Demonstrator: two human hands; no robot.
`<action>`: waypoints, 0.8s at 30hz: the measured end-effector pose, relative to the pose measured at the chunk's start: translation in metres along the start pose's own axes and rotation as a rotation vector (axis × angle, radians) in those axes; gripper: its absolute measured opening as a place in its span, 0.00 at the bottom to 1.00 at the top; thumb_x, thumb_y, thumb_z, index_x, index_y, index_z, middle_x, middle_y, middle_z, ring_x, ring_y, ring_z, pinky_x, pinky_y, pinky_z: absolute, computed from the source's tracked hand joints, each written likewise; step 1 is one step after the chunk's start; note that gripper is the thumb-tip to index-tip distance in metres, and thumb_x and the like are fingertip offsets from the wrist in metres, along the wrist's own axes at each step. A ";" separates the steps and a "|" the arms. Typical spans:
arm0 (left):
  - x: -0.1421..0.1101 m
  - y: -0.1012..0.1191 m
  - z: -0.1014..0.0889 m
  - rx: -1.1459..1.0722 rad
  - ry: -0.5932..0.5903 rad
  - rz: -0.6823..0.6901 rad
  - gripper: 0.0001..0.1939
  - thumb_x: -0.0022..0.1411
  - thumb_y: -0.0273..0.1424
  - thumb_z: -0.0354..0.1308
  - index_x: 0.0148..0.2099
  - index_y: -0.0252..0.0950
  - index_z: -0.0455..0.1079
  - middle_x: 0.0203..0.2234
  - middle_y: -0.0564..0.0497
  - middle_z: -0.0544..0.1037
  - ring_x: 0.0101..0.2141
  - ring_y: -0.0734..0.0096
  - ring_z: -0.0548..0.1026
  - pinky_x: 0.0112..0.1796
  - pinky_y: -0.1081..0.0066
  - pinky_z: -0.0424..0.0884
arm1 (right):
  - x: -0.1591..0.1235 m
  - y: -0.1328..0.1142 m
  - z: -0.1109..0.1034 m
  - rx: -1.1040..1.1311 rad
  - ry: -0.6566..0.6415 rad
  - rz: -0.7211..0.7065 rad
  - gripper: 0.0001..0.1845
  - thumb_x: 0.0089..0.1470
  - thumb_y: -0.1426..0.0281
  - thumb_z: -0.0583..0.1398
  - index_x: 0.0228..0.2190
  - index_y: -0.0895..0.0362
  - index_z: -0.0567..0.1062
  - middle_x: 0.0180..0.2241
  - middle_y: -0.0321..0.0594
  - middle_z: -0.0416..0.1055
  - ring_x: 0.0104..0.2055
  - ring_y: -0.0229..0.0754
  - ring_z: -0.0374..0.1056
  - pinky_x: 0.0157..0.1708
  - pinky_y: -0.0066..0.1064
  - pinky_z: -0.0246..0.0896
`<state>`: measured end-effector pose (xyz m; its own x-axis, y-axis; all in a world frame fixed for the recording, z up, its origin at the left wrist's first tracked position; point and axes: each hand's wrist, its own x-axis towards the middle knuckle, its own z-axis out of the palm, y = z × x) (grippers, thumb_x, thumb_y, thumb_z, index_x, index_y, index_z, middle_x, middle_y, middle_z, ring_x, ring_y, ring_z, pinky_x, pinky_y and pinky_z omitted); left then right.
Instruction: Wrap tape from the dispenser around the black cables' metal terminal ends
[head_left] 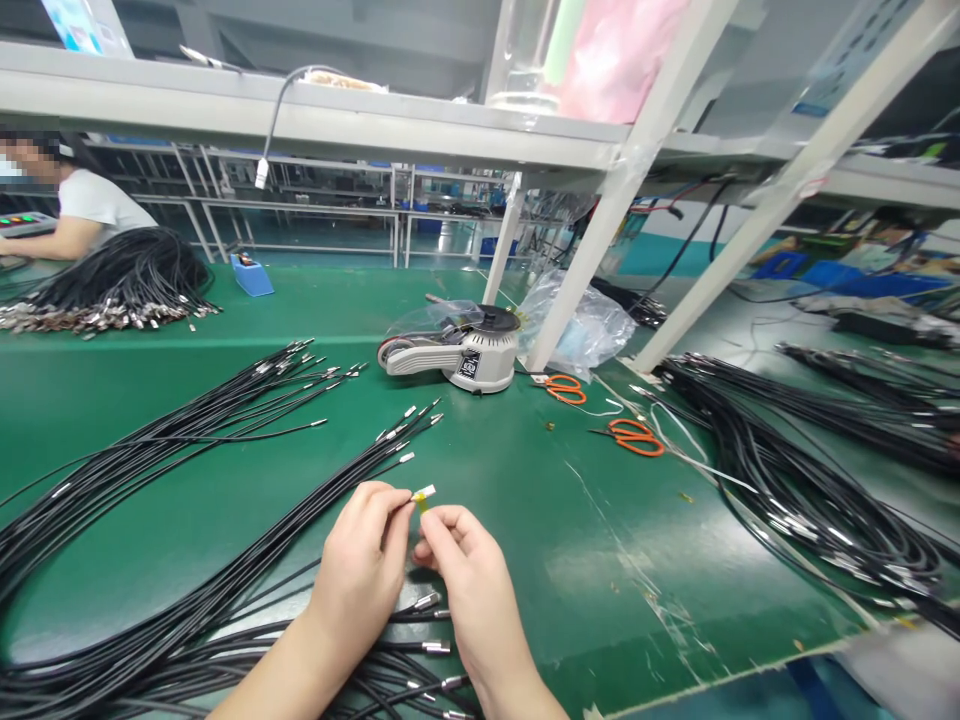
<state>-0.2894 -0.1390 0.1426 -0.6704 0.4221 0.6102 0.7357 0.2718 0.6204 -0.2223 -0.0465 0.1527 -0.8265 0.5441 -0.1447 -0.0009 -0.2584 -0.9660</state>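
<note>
My left hand (367, 550) pinches a black cable just behind its white connector (424, 492), low in the middle of the view. A short strip of yellow tape (421, 503) lies against that connector end. Its lower end is pinched between the thumb and finger of my right hand (461, 555). Beneath my wrists is a bundle of black cables with metal plugs (436, 648). Another bundle of black cables (300, 530) runs to the left of my left hand, its tips toward the middle of the table.
A tape dispenser (480, 355) stands ahead, with two orange-handled scissors (636, 438) to its right. More cable bundles lie at left (165, 430) and right (757, 440). White posts (592, 200) carry a shelf (375, 120). A person (97, 205) sits at far left behind a cable pile (127, 275).
</note>
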 end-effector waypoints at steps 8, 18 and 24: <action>0.004 0.009 -0.011 -0.115 -0.236 -0.330 0.09 0.63 0.32 0.48 0.33 0.37 0.68 0.29 0.52 0.72 0.30 0.72 0.72 0.32 0.73 0.67 | -0.005 0.000 -0.003 -0.115 0.022 -0.087 0.11 0.50 0.63 0.59 0.28 0.59 0.72 0.25 0.36 0.69 0.29 0.38 0.65 0.32 0.28 0.61; 0.010 0.015 -0.015 -0.318 -0.345 -0.637 0.11 0.59 0.38 0.51 0.30 0.36 0.67 0.17 0.58 0.68 0.16 0.76 0.67 0.24 0.74 0.63 | -0.005 0.000 -0.004 -0.161 0.035 -0.113 0.10 0.50 0.65 0.59 0.26 0.59 0.72 0.25 0.37 0.70 0.29 0.39 0.65 0.31 0.29 0.60; 0.014 0.018 -0.016 -0.419 -0.357 -0.727 0.12 0.56 0.40 0.53 0.30 0.35 0.66 0.15 0.59 0.67 0.15 0.76 0.67 0.22 0.74 0.62 | -0.007 -0.003 -0.004 -0.181 0.028 -0.131 0.09 0.52 0.66 0.59 0.27 0.60 0.72 0.26 0.38 0.71 0.29 0.40 0.65 0.31 0.29 0.60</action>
<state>-0.2872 -0.1418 0.1698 -0.8344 0.5314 -0.1466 0.0019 0.2686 0.9632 -0.2146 -0.0462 0.1558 -0.8098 0.5864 -0.0191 -0.0038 -0.0377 -0.9993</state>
